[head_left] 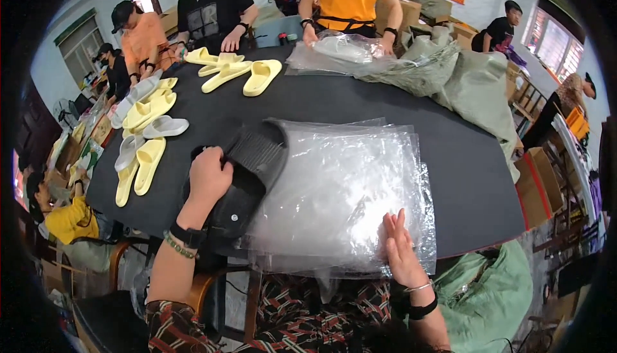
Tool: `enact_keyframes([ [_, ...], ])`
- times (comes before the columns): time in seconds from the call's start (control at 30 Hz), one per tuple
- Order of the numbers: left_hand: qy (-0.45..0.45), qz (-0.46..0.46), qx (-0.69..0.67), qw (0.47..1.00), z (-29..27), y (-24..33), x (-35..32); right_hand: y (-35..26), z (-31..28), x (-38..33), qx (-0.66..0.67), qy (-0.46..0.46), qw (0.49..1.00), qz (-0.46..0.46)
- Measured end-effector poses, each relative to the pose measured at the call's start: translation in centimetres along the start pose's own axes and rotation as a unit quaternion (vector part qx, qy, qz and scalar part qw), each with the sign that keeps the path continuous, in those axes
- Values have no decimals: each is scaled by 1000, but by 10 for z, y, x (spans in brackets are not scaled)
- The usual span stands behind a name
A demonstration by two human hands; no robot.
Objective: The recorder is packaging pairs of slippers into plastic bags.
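Your left hand (pixel 211 176) — grip closed on black ribbed rubbery slippers (pixel 258 150), likely steadying them, left of clear glossy plastic bags (pixel 328 186) on black table (pixel 472 205). Right hand (pixel 402 253) — open at bags' near-right edge.

left hand (pixel 209 176) curled, right hand (pixel 402 253) outstretched

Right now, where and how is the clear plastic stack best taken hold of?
Probably a pinch at the right edge of the clear plastic stack, coming from the right: it lies flat, layers protrude unevenly there, and the right hand is near; black footwear overlaps its left side.
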State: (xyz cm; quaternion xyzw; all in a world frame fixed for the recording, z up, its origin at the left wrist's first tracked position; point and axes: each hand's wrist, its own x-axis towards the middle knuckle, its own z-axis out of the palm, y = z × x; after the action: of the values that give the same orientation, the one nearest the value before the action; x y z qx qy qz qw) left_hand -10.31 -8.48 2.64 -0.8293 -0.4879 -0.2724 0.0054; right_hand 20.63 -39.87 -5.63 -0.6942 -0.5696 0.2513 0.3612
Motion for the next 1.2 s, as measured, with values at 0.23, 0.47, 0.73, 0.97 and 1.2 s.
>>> enact_keyframes([
  [0.23, -92, 180, -169, 965, 30, 150, 20, 14, 3, -5, -2, 16, 1000, -5],
  [0.47, -124, 179, -161, 963, 138, 163, 17, 1, 7, 0, -57, 1, 998, 22],
  [0.73, -79, 17, -90, 993, 112, 40, 42, -8, 7, -2, -80, 6, 996, 41],
  [0.97, 29, -123, 25, 992, -24, -136, 71, 13, 7, -6, -110, -29, 993, -5],
  [1.2, 191, -292, 190, 918, -157, -286, 110, 14, 5, -8, -125, -22, 992, -9],
])
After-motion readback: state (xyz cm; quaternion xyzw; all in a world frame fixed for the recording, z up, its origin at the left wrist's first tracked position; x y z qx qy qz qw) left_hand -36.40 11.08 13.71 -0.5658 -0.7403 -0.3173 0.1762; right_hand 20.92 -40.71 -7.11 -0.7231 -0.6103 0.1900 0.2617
